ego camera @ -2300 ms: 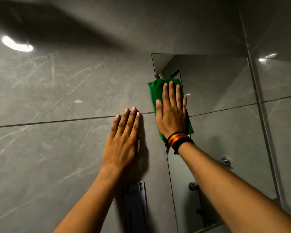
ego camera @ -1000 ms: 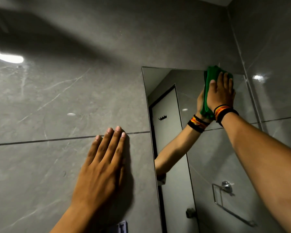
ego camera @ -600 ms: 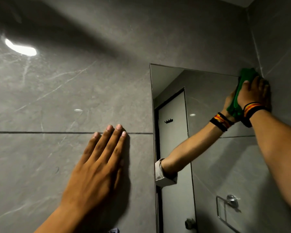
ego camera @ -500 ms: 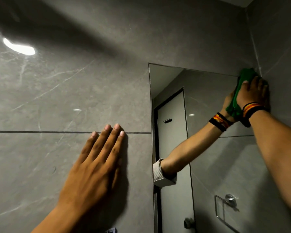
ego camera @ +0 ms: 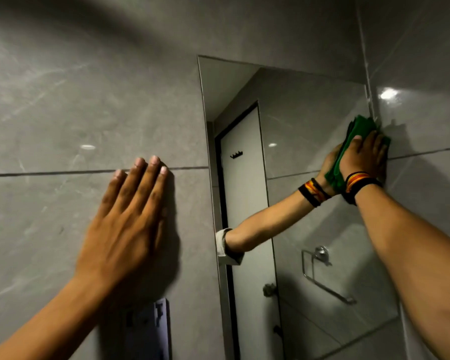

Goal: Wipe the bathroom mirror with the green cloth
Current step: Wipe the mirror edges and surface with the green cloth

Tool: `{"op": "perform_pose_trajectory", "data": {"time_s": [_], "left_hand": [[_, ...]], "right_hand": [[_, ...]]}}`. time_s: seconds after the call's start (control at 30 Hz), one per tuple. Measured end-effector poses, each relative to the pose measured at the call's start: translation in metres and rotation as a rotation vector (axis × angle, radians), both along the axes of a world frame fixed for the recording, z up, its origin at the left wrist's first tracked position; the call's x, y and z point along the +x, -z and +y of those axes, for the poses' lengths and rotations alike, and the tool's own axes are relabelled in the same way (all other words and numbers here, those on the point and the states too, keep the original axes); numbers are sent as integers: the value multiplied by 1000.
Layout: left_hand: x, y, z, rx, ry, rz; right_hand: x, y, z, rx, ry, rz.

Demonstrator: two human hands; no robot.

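The frameless mirror [ego camera: 309, 120] hangs on the grey tiled wall, its right edge meeting the corner with the side wall. My right hand [ego camera: 361, 157], with striped bands at the wrist, presses the folded green cloth [ego camera: 360, 127] flat against the mirror's right edge, a little below the top corner. The cloth sticks out above and beside my fingers. My left hand [ego camera: 125, 227] lies flat on the wall tile left of the mirror, fingers together and pointing up, holding nothing. The mirror shows my arm, a white door and a towel ring.
A grey tiled side wall [ego camera: 424, 100] stands right beside the mirror's edge. A small pale wall fitting [ego camera: 151, 331] sits below my left hand. A dark grout line [ego camera: 50, 173] runs across the wall at fingertip height.
My right hand has slid the cloth from the mirror's upper left across the top to the right corner, then down along the right edge. My left hand has stayed on the wall.
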State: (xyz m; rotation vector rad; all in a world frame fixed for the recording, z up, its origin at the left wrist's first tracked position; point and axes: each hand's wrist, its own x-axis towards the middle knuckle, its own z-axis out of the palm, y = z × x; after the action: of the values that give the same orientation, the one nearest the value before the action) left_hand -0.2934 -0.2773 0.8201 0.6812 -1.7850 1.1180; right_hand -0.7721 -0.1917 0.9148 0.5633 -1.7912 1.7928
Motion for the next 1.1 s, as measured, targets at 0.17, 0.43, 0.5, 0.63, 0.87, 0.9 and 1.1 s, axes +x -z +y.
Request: {"op": "perform_pose_trajectory", "data": {"time_s": [0.17,0.43,0.5,0.63,0.87,0.9,1.1], "left_hand": [[0,3,-7,9,27,-13],[-5,8,-18,83,80,-2],[-1,5,-18,62,161,-21],[4,2,-20,3,193,-33],[-4,6,-24,18,81,-10],[-3,6,-23,3,85,-10],[-3,6,-13,48,99,-14]], "right_hand": [[5,81,2,-9,-5,-117],[11,224,-5,-59,-17,-248],[16,260,-4,-69,-23,-294],[23,320,-2,-76,-23,-423],[26,337,-2,-82,-30,-431],[29,338,-3,-79,-27,-396],[82,336,-15,-55,-28,-79]]}}
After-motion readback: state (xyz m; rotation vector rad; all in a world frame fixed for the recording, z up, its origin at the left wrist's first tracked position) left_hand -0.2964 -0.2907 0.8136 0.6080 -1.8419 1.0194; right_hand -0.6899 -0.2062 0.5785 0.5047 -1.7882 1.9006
